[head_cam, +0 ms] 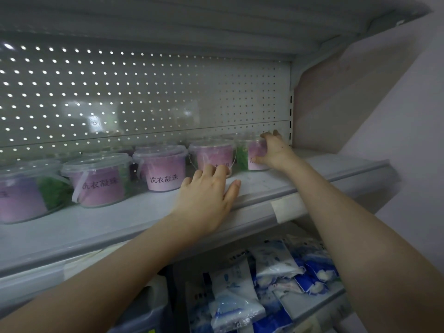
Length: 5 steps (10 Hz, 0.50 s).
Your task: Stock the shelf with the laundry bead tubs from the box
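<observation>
**Head view: right hand [276, 152] grips the fifth tub [253, 150] on the shelf [108, 227]**

At the shelf's left end stands the first tub [21, 198], clear plastic with a pink label and green beads showing, cut off by the frame edge. Just beside it to the right come the second tub [98, 183] and the third tub [163, 171], both upright and lidded. More tubs stand behind them against the perforated back panel [144, 92], too dim to count. The left hand [206, 200] lies flat at the shelf's front edge, fingers straight and slightly spread, holding nothing. Its fingertips reach the foot of the fourth tub [213, 152]; I cannot tell whether they touch it. At the row's right end, towards the shelf's back right corner, the right hand curls its fingers over the fifth tub's lid, thumb against its front. A white paper tag [286, 207] sits on the shelf's front strip. Under the shelf, blue and white packets [276, 267] lie heaped.
</observation>
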### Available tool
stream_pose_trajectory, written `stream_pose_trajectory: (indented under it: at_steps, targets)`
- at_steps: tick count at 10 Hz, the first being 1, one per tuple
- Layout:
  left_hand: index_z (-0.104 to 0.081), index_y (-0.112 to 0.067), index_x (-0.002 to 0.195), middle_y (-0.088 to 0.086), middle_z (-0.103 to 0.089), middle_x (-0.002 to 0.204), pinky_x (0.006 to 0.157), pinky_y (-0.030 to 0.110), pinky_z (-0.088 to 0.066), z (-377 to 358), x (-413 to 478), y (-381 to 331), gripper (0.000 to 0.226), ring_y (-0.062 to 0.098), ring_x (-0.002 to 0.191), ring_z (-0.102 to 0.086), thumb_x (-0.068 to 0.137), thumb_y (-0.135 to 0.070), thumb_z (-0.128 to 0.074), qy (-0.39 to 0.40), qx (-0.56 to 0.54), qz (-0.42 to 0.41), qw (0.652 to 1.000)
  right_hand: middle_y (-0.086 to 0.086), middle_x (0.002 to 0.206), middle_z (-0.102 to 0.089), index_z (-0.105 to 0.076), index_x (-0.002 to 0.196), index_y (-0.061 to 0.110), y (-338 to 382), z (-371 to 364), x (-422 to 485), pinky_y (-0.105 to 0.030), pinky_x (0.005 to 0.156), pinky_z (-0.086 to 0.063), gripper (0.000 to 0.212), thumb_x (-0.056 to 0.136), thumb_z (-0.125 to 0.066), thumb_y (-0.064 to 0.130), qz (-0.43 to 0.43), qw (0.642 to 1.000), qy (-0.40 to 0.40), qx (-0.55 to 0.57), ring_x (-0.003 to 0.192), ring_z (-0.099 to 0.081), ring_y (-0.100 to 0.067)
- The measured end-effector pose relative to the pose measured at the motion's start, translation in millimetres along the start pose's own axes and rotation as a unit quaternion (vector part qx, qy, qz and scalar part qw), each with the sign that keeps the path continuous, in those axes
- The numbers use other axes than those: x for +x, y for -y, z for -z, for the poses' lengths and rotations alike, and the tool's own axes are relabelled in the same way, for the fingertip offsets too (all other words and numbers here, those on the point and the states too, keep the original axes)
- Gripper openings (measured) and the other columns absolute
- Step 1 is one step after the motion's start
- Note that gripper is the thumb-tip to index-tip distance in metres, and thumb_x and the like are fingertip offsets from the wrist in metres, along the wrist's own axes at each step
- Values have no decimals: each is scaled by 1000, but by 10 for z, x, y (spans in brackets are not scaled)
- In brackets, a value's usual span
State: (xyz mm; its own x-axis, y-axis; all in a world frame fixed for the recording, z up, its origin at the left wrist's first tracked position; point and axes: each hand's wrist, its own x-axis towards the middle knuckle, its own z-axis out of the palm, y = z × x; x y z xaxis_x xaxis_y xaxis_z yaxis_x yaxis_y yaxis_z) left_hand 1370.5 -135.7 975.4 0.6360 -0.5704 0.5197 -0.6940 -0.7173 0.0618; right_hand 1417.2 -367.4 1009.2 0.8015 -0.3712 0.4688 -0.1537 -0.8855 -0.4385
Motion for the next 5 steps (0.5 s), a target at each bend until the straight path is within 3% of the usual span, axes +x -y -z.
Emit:
stream_pose_trajectory:
  at_steps: [2, 3, 4, 5]
  targets:
    - [-42, -22, 125, 3, -50, 126, 95, 41, -39, 24, -9, -9, 38, 26, 113, -49, 98, -45, -29, -7, -33, 6, 999, -10, 144, -42, -38, 141, 10, 8, 157, -200, -34, 105, -35, 70, 81, -72, 25, 1, 1000, -22, 21, 130, -43, -27]
    - [-45, -20, 123, 3, -53, 123, 94, 41, -40, 56, -19, 4, 35, 25, 112, -50, 98, -41, -32, -23, -76, 6, 997, -8, 143, -45, -41, 139, 14, 13, 269, -350, -40, 106, -37, 62, 84, -67, 25, 4, 999, -42, -11, 131, -42, -28]
    - [-48, -17, 123, 5, -53, 124, 94, 41, -42, 134, -50, 11, 32, 24, 114, -51, 97, -34, -39, -24, -160, 3, 987, -9, 139, -49, -45, 137, 13, 77, 397, -575, -36, 106, -36, 52, 88, -60, 18, 14, 999, -44, -2, 129, -44, -27]
    - [-48, -15, 126, 6, -51, 126, 94, 42, -44, 223, -47, 91, 32, 24, 115, -50, 96, -28, -44, -17, -161, 5, 987, -8, 139, -49, -49, 135, 13, 188, 440, -737, -31, 104, -34, 47, 89, -57, 10, 36, 999, -41, 4, 129, -44, -25]
